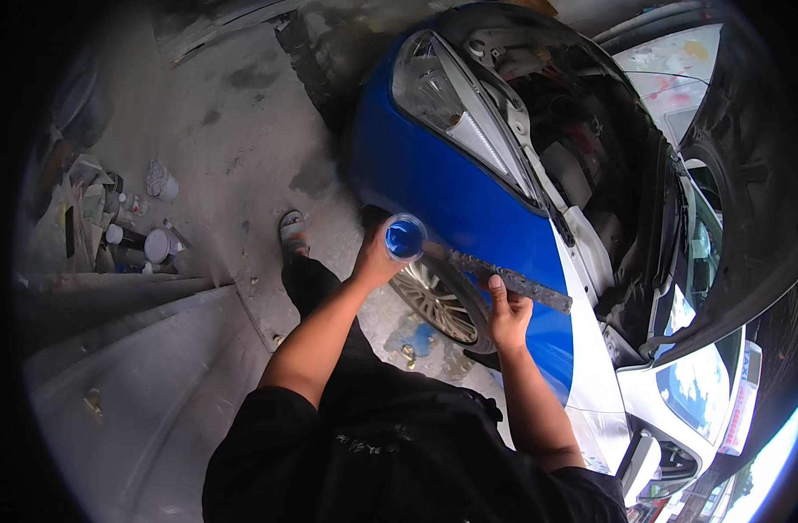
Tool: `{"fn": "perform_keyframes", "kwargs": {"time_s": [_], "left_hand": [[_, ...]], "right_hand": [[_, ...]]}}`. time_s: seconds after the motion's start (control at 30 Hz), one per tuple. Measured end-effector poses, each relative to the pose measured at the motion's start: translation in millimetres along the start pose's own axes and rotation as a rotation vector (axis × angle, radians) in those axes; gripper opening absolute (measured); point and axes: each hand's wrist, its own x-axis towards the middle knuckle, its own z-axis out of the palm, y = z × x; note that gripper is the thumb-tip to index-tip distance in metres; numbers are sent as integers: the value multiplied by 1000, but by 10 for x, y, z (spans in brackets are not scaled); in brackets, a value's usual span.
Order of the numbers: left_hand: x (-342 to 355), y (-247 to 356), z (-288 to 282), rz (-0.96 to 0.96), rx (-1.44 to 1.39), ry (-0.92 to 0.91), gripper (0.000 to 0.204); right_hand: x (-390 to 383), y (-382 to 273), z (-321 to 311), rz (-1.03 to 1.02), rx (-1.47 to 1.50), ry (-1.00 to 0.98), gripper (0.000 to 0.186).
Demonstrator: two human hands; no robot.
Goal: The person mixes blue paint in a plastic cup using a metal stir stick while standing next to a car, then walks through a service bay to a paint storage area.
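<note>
My left hand (pixel 377 262) is wrapped round a clear cup (pixel 420 228) with blue paint (pixel 403 237) inside. In my right hand (pixel 509 315) is a long flat stick (pixel 533 288), dark and speckled with dried paint, the thumb pressed along its top. The stick's narrower end reaches to the rim of the cup; whether it dips inside, I cannot tell. Both hands are above the front wheel (pixel 438 301) of a car, beside its blue front fender (pixel 468 209).
The car's raised hood (pixel 752 174) stands over the open engine bay (pixel 582 131), behind a headlight (pixel 451 109). On the left, paint cans (pixel 158 246) and papers lie on the floor. A large grey panel (pixel 163 375) is at lower left. Blue paint stains (pixel 414 338) mark the floor.
</note>
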Motion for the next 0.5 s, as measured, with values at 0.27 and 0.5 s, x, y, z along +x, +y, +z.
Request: {"fn": "perform_keyframes", "kwargs": {"time_s": [0.27, 0.5], "left_hand": [[-326, 1041, 256, 65, -15, -260, 71], [-659, 1717, 725, 246, -54, -408, 64]], "right_hand": [[-414, -664, -549, -461, -475, 59, 14], [-939, -351, -1145, 29, 78, 464, 29]]}}
